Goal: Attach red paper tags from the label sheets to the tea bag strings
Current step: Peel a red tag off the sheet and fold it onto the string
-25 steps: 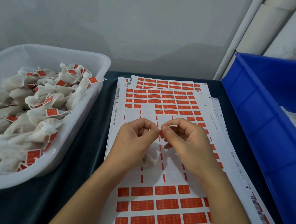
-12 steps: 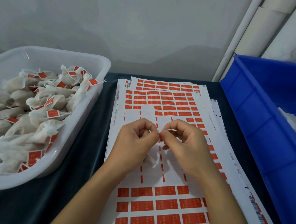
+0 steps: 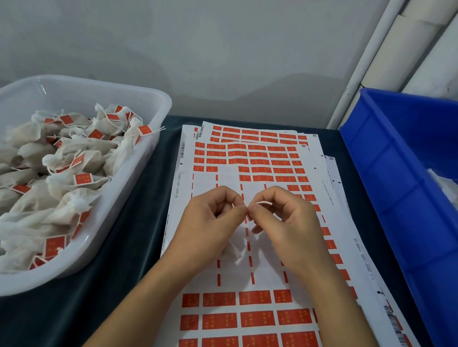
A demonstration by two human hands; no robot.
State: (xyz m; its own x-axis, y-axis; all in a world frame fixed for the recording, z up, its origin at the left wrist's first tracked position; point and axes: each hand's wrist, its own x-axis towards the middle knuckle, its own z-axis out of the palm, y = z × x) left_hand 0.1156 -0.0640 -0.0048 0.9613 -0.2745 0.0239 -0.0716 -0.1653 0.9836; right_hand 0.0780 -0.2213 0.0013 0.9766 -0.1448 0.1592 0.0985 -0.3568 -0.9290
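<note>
A: What are the hands doing in the middle of the frame?

B: The left hand and the right hand are meeting fingertip to fingertip above the label sheets. Both are curling their fingers and pinching a small red tag between them (only a sliver of it is showing). A thin white string is poking out by the right forefinger.

A: And the tea bag itself?

B: A white tea bag is hanging just under the hands, over the stripped part of the top sheet; how it is being held I cannot tell.

A: Where are the rest sitting?

B: Tagged tea bags are piling up in the white tub at the left of the frame. A blue bin is standing at the right edge, and the sheets are lying on the dark surface between the two.
</note>
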